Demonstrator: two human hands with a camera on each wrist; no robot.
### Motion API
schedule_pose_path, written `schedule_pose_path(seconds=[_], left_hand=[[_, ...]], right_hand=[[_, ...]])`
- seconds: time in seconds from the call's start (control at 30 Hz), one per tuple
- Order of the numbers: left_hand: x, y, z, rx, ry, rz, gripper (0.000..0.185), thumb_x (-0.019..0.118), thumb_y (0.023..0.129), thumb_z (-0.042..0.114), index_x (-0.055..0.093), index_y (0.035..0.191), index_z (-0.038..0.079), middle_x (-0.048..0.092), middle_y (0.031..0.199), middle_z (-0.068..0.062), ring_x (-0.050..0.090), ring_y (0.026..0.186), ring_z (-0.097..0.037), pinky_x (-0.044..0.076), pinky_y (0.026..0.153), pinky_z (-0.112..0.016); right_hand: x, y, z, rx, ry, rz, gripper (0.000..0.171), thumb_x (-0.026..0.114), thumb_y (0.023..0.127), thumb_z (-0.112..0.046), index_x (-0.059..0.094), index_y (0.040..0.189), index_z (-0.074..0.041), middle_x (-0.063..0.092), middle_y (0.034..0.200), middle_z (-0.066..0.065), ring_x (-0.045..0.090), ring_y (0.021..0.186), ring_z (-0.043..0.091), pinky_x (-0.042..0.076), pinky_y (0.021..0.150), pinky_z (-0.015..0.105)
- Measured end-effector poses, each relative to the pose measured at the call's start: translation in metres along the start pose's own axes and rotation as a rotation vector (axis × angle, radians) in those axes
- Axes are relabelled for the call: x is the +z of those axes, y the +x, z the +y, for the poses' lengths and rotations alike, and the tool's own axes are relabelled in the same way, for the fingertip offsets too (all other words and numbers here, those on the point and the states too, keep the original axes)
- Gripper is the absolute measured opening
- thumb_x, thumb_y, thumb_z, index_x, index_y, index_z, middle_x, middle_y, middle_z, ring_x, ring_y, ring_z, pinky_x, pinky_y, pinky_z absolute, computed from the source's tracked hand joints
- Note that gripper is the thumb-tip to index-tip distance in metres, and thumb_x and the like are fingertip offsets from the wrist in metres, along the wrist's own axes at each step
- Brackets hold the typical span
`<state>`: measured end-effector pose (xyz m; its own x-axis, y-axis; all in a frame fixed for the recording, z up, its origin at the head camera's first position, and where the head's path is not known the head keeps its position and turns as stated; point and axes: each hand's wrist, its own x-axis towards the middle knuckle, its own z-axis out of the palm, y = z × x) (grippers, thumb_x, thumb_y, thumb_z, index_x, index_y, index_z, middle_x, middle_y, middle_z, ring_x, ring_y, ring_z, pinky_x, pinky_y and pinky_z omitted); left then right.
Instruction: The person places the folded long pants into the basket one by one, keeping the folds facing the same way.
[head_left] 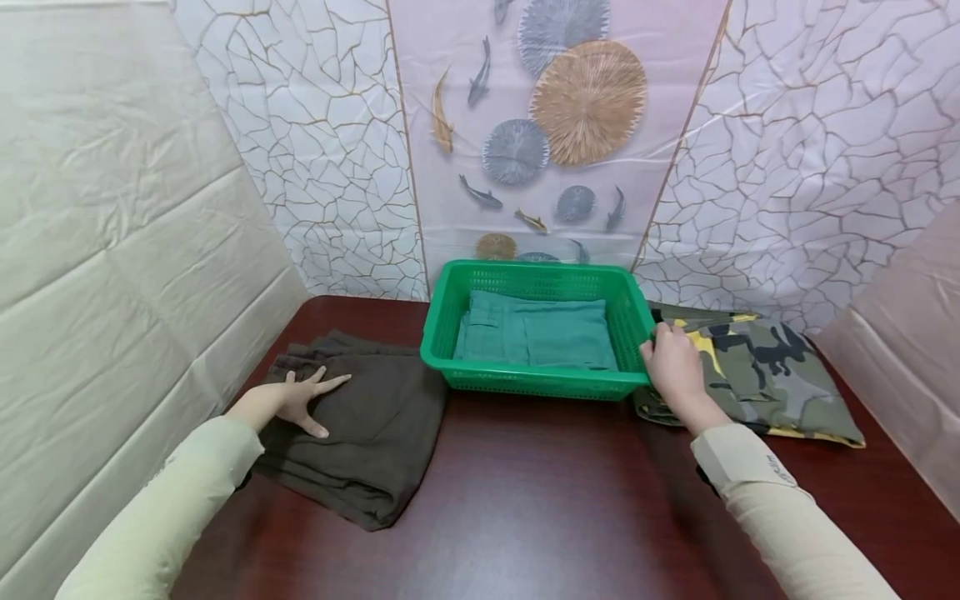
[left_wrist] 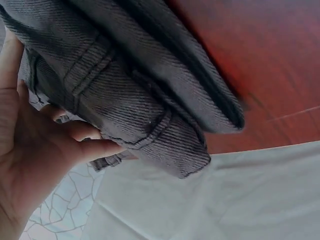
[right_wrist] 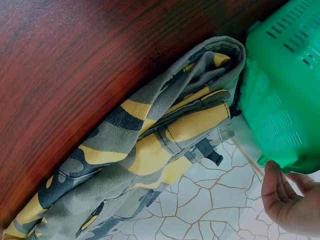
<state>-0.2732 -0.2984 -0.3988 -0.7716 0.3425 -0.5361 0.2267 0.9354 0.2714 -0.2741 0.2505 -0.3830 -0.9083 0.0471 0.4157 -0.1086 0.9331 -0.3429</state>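
A folded dark brown garment point(head_left: 382, 408) lies on the left of the table. My left hand point(head_left: 296, 402) rests on it with spread fingers; in the left wrist view the fingertips touch the ribbed, seamed cloth point(left_wrist: 125, 95). The green plastic basket point(head_left: 536, 374) stands at the back centre, holding a folded teal garment point(head_left: 558, 329). With my right hand point(head_left: 675, 362) I grip the basket's right rim, fingers curled over it, also visible in the right wrist view. Folded camouflage trousers point(head_left: 795, 375) in grey, black and yellow lie right beside the basket, under my right forearm.
The dark red-brown wooden table point(head_left: 525, 492) spreads in front of the basket. A patterned backdrop point(head_left: 337, 142) hangs behind it, and pale cloth walls point(head_left: 112, 275) close in both sides.
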Motion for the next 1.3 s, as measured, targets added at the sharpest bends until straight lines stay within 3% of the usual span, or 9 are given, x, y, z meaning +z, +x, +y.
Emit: schedule_pose_path(seconds=[0.43, 0.7, 1.0, 1.3], left_hand=[[0.02, -0.028, 0.01, 0.002, -0.025, 0.006, 0.108, 0.075, 0.072, 0.048, 0.012, 0.152, 0.012, -0.005, 0.152, -0.034, -0.01, 0.123, -0.072, 0.022, 0.093, -0.079], [0.031, -0.037, 0.021, 0.017, -0.004, 0.028, 0.108, 0.077, 0.07, 0.046, 0.015, 0.152, 0.014, 0.0, 0.152, -0.033, -0.007, 0.123, -0.073, 0.022, 0.092, -0.079], [0.04, -0.042, 0.053, -0.001, 0.043, 0.072, 0.104, 0.079, 0.07, 0.042, 0.021, 0.151, 0.013, 0.009, 0.153, -0.031, 0.001, 0.124, -0.073, 0.029, 0.089, -0.077], [0.055, -0.035, 0.093, -0.007, 0.17, 0.128, 0.104, 0.078, 0.065, 0.054, 0.027, 0.15, 0.024, 0.021, 0.154, -0.023, 0.023, 0.124, -0.069, 0.049, 0.075, -0.059]], right_hand=[[0.002, -0.001, -0.001, 0.004, 0.018, 0.037, 0.026, 0.048, 0.091, -0.004, 0.056, 0.103, 0.017, 0.056, 0.093, 0.034, 0.056, 0.077, 0.046, 0.048, 0.064, 0.055], [0.002, -0.001, -0.002, -0.004, 0.009, 0.039, 0.023, 0.048, 0.091, -0.004, 0.056, 0.099, 0.016, 0.054, 0.088, 0.032, 0.054, 0.072, 0.042, 0.046, 0.059, 0.051], [0.002, -0.002, 0.0, -0.002, 0.005, 0.045, 0.022, 0.049, 0.091, -0.004, 0.056, 0.097, 0.015, 0.054, 0.085, 0.031, 0.054, 0.068, 0.041, 0.045, 0.057, 0.05], [0.003, -0.002, 0.0, -0.025, 0.015, 0.059, 0.022, 0.05, 0.09, -0.004, 0.057, 0.097, 0.016, 0.054, 0.085, 0.031, 0.053, 0.065, 0.039, 0.045, 0.056, 0.049]])
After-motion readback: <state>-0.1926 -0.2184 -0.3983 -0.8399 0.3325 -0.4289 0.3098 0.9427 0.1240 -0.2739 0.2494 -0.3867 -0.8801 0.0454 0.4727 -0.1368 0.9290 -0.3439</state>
